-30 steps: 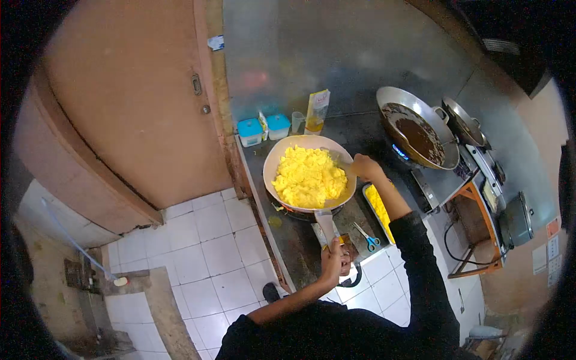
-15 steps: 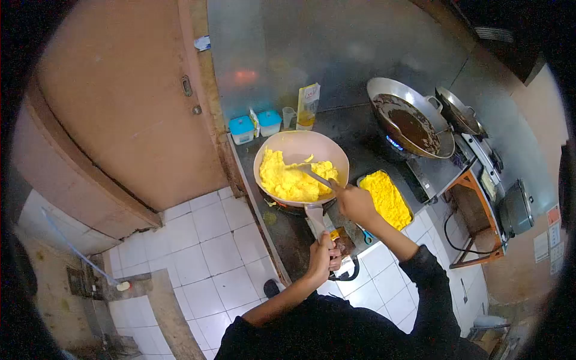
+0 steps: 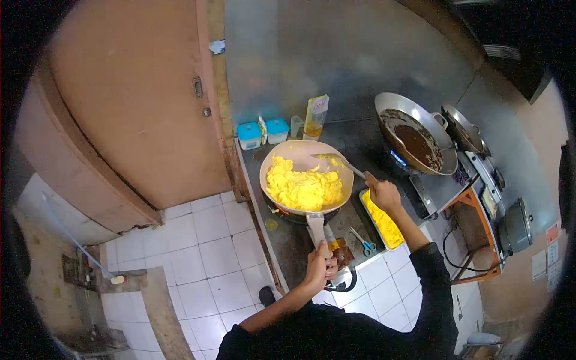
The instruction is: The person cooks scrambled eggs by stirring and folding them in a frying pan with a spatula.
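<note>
A beige frying pan [image 3: 277,157] sits on a burner, with a heap of yellow scrambled eggs [image 3: 303,187] inside it. My left hand [image 3: 321,267] is wrapped round the pan's handle, close to my body. In my right hand [image 3: 384,193] is a spatula [image 3: 348,165], gripped by its handle at the pan's right side. The spatula's blade rests near the pan's far wall, beyond the egg heap. Just below my right hand, a tray [image 3: 363,201] holds more yellow egg. Blue-handled scissors [image 3: 366,245] lie between the tray and the pan handle.
A large wok [image 3: 414,135] with dark liquid stands over a blue flame at right, with another wok [image 3: 465,129] behind it. Blue-lidded containers [image 3: 249,135] and an upright pouch of yellow liquid [image 3: 316,117] line the wall. A grey pot [image 3: 516,226] is at far right.
The spatula has moved from within the eggs to the pan's far right side, and my right hand has shifted right. The eggs are gathered nearer the handle. The camera view has tilted slightly.
</note>
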The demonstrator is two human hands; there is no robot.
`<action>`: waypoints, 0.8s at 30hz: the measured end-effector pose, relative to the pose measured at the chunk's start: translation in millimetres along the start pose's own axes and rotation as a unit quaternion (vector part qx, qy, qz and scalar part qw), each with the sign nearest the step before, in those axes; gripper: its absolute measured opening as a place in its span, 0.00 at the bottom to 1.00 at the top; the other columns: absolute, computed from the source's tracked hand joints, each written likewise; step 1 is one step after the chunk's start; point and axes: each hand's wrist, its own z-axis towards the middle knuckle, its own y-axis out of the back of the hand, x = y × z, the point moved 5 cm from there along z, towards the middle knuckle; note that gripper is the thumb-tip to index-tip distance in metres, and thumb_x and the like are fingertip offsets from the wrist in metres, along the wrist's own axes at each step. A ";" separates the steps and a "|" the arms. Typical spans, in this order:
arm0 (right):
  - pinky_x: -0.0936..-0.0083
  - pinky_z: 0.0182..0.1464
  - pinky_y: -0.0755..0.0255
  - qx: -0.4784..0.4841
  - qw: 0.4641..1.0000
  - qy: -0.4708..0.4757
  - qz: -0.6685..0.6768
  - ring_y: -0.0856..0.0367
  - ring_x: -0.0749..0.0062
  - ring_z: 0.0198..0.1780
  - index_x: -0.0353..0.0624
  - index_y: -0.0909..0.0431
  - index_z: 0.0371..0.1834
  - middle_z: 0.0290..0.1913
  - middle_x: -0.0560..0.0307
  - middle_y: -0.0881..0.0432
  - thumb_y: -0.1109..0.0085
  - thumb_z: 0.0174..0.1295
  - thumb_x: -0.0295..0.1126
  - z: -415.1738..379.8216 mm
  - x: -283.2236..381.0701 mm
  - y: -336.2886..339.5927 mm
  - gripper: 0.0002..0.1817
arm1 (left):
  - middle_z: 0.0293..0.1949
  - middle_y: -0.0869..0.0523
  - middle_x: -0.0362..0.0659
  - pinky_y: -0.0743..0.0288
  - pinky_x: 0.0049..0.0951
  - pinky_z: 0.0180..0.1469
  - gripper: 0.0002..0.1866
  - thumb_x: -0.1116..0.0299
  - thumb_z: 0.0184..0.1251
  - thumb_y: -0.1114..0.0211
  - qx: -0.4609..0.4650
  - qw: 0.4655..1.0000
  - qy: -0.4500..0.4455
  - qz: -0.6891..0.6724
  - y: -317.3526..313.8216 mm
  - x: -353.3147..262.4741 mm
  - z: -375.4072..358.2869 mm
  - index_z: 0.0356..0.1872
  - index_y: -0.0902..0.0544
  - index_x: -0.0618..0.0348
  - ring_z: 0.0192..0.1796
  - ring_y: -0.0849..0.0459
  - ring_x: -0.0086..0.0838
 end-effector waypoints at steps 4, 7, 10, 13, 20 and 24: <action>0.54 0.29 0.27 0.034 0.998 0.022 -0.042 0.22 0.47 0.25 0.58 0.31 0.56 0.25 0.43 0.21 0.55 0.60 0.39 -7.6 -7.4 -21.7 0.19 | 0.12 0.42 0.30 0.54 0.21 0.10 0.20 0.44 0.64 0.50 0.014 1.000 0.018 -0.016 2.5 1.6 0.9 0.30 0.35 0.51 0.09 0.45 0.17; 0.55 0.28 0.27 0.026 0.998 0.042 -0.038 0.21 0.48 0.25 0.58 0.32 0.57 0.24 0.44 0.21 0.54 0.60 0.39 -2.2 -2.5 -21.1 0.20 | 0.12 0.43 0.29 0.54 0.20 0.10 0.21 0.42 0.63 0.51 0.000 1.000 0.016 0.004 3.4 1.0 0.9 0.32 0.36 0.52 0.09 0.45 0.17; 0.55 0.28 0.27 0.024 0.999 0.019 -0.039 0.21 0.50 0.25 0.59 0.32 0.57 0.25 0.45 0.20 0.53 0.57 0.37 -1.6 -2.7 -19.4 0.21 | 0.11 0.42 0.30 0.53 0.21 0.10 0.21 0.42 0.63 0.51 0.024 0.999 0.020 -0.005 6.7 4.4 3.0 0.29 0.35 0.51 0.08 0.45 0.18; 0.56 0.28 0.27 -0.001 0.999 0.035 -0.034 0.21 0.50 0.24 0.59 0.31 0.55 0.24 0.45 0.21 0.51 0.56 0.36 9.6 4.3 -9.9 0.21 | 0.11 0.42 0.30 0.54 0.21 0.10 0.21 0.43 0.63 0.51 0.030 0.999 0.029 -0.016 5.8 5.8 7.7 0.29 0.35 0.50 0.08 0.46 0.18; 0.57 0.28 0.25 0.028 0.995 -0.027 -0.089 0.19 0.52 0.27 0.49 0.24 0.40 0.25 0.46 0.21 0.52 0.53 0.33 42.3 13.2 28.2 0.12 | 0.11 0.43 0.29 0.54 0.21 0.11 0.20 0.43 0.65 0.53 0.029 1.000 -0.005 -0.002 6.2 8.2 11.9 0.28 0.35 0.50 0.08 0.46 0.17; 0.57 0.33 0.24 0.083 0.994 -0.020 -0.074 0.20 0.46 0.30 0.40 0.24 0.29 0.27 0.42 0.21 0.51 0.53 0.34 1.5 47.7 32.2 0.09 | 0.12 0.43 0.28 0.53 0.22 0.12 0.20 0.43 0.65 0.55 0.042 0.999 0.006 -0.008 8.6 12.8 15.7 0.29 0.36 0.50 0.09 0.46 0.17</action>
